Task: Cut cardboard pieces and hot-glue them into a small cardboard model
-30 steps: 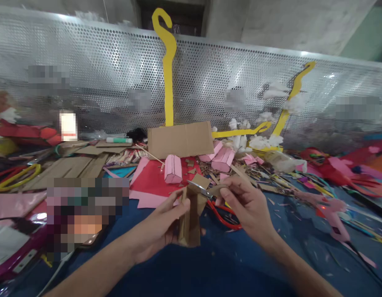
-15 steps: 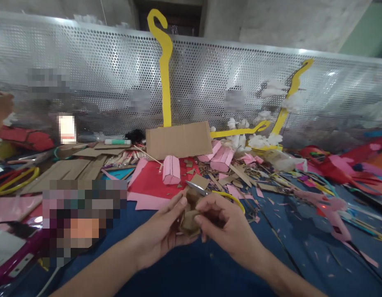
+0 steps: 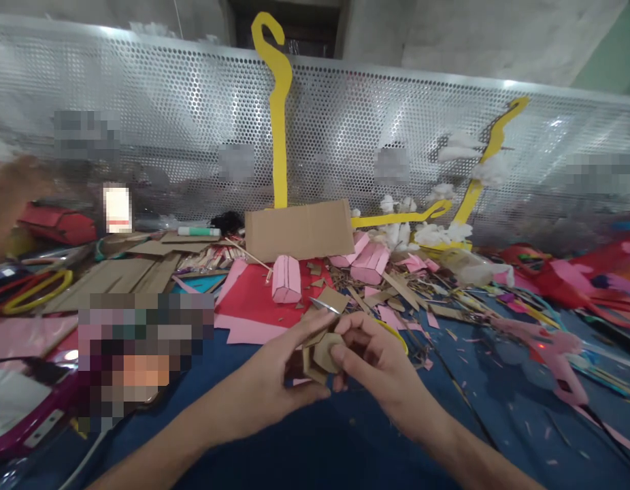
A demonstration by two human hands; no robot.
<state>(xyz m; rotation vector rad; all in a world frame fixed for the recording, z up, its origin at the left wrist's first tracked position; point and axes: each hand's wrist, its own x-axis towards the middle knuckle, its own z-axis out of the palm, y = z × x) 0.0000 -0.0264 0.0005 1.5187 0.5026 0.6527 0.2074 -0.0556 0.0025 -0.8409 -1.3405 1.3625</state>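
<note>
My left hand (image 3: 274, 371) is wrapped round a small folded cardboard tube (image 3: 313, 373) with angular walls. A flat, many-sided cardboard piece (image 3: 325, 352) is pinched between the thumb and fingers of my right hand (image 3: 373, 357), held at the tube's near end. Whether the piece touches the tube's rim I cannot tell. Just beyond my hands lie scissors (image 3: 324, 305) with yellow handles, partly hidden by my right hand. Behind them, a pink paper-covered box (image 3: 286, 280) rests on red paper (image 3: 248, 299).
A cardboard block (image 3: 299, 230) stands at the back with a tall yellow hook shape (image 3: 279, 136). On the right lies a pink glue gun (image 3: 554, 354) with its cord, near paper scraps. A metal mesh partition (image 3: 335, 122) runs behind. Another person's hand (image 3: 19, 197) shows at far left.
My left hand has turned, and the tube's near end with the many-sided piece now faces me more. The other person's hand at far left has moved further into view.
</note>
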